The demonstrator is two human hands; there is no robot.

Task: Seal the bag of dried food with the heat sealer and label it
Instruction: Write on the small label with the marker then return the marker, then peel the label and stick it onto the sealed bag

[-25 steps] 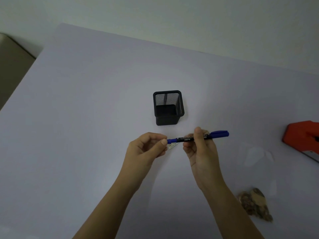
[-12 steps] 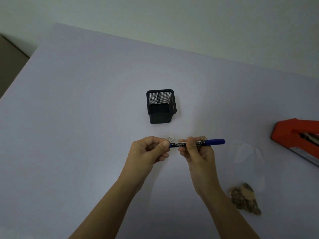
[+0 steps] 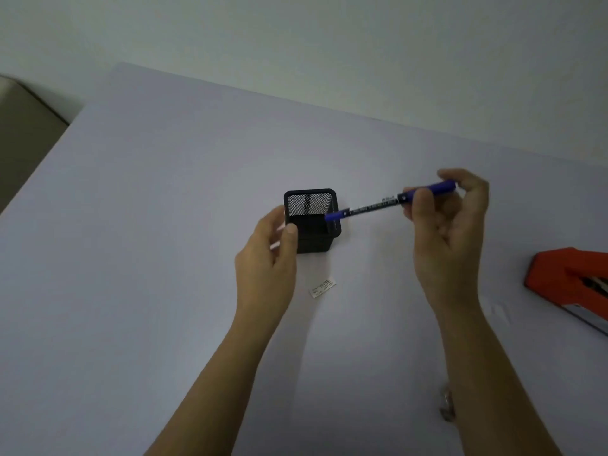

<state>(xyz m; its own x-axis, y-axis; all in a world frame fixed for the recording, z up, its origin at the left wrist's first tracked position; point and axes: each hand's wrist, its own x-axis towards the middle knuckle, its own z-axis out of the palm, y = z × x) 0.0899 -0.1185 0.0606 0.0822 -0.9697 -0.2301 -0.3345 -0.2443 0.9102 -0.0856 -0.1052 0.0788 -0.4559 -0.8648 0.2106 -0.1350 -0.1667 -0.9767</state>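
My right hand [image 3: 447, 225] holds a blue marker [image 3: 378, 205] by its far end, tilted, with its capped tip over the rim of the black mesh pen holder [image 3: 316, 238]. My left hand [image 3: 268, 258] is beside the holder's left side, fingers loosely curled and holding nothing. A small white label [image 3: 324, 287] lies flat on the table in front of the holder. The orange heat sealer [image 3: 572, 278] sits at the right edge. The bag of dried food [image 3: 447, 406] is mostly hidden behind my right forearm.
The pale table [image 3: 164, 258] meets a wall at the back. A beige object [image 3: 23, 126] stands off the table's left edge.
My hands separated and rose toward the pen holder. The right hand carried the marker up to the holder's rim. The left hand let go of the marker; the label now lies on the table.
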